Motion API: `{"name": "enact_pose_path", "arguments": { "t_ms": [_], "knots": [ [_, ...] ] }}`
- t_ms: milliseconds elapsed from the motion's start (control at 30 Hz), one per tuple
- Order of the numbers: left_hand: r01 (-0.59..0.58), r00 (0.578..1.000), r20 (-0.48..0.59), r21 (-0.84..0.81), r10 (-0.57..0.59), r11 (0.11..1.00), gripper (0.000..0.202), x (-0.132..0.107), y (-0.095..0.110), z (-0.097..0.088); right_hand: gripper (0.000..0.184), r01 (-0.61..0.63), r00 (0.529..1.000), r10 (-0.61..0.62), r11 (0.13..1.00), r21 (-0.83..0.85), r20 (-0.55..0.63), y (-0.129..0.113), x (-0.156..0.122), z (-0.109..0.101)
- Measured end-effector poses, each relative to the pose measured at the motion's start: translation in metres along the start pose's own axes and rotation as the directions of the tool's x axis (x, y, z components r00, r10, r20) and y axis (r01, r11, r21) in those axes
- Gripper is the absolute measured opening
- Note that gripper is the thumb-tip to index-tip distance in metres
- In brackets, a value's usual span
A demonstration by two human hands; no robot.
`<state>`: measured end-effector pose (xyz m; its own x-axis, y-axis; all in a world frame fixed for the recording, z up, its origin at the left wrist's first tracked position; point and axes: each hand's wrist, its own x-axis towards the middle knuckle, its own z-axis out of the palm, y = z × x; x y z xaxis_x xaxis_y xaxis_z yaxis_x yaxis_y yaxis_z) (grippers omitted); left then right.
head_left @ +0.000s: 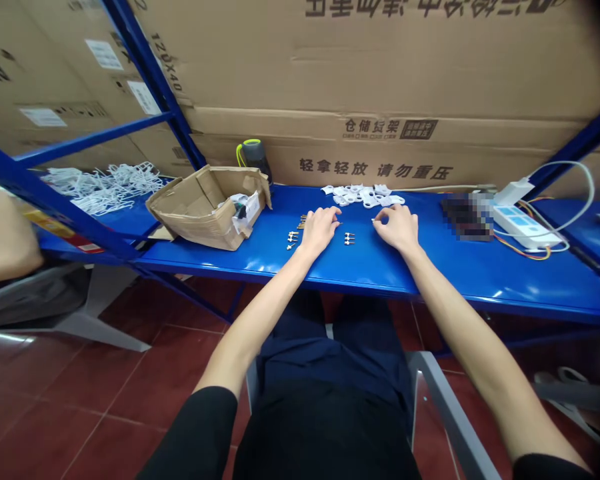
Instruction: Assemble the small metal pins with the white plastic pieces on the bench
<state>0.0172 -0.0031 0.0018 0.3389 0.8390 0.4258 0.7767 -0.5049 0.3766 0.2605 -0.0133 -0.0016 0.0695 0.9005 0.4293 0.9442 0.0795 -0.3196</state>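
My left hand rests low over the blue tabletop, fingers bent and closed; a tiny pointed bit shows at its fingertips, too small to name. Thumb and forefinger of my right hand pinch a small white piece. Between the hands lies a short column of small metal pins with white collars. More such collared pins lie left of my left hand, beside a group of brass-coloured pins partly hidden by it. Behind both hands is a loose pile of white plastic ring-shaped parts.
An open cardboard box with small items stands left, a dark bottle behind it. To the right are a white power strip with cables and a blurred dark object. White wire hooks and another person's arm are far left.
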Motion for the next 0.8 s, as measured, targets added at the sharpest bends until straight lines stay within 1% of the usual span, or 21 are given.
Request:
{"name": "enact_pose_path", "arguments": {
  "t_ms": [100,167,233,300,433,533,633,733,800],
  "knots": [
    [0.059,0.998,-0.020,0.044,-0.058,0.997,0.015,0.001,-0.001,-0.002,0.021,0.016,1.000,-0.016,1.000,-0.013,0.009,0.001,-0.001,0.001],
    [0.082,0.997,0.008,0.069,-0.083,0.994,0.012,0.002,-0.001,-0.003,0.020,0.030,0.999,-0.030,0.999,-0.017,0.012,0.001,-0.002,0.000],
    [0.081,0.996,0.035,0.072,-0.084,0.994,0.015,0.002,-0.002,-0.004,0.020,0.037,0.999,-0.037,0.999,-0.018,0.011,0.001,-0.002,0.000],
    [0.071,0.997,0.042,0.041,-0.072,0.997,0.016,0.003,-0.004,-0.004,0.020,0.040,0.999,-0.040,0.999,-0.015,0.019,0.001,-0.002,-0.001],
    [0.053,0.997,0.065,-0.081,-0.048,0.995,0.013,0.002,-0.010,-0.003,0.022,0.055,0.998,-0.055,0.998,0.003,0.035,0.002,0.000,-0.001],
    [0.052,0.996,0.075,-0.109,-0.044,0.993,0.015,0.001,-0.011,-0.002,0.023,0.089,0.996,-0.090,0.996,0.023,0.030,0.002,0.001,-0.001],
    [0.063,0.996,0.072,-0.091,-0.057,0.994,0.015,0.000,-0.009,-0.001,0.023,0.126,0.991,-0.129,0.986,0.110,0.019,-0.001,0.003,-0.001],
    [0.070,0.995,0.077,-0.083,-0.064,0.994,0.016,0.000,-0.005,-0.001,0.019,0.155,0.986,-0.167,0.949,0.275,0.021,-0.005,0.003,-0.001],
    [0.037,0.997,0.074,-0.113,-0.029,0.993,0.017,0.001,-0.004,0.001,0.018,0.157,0.983,-0.181,0.906,0.394,0.023,-0.009,0.002,-0.002]
  ]
}}
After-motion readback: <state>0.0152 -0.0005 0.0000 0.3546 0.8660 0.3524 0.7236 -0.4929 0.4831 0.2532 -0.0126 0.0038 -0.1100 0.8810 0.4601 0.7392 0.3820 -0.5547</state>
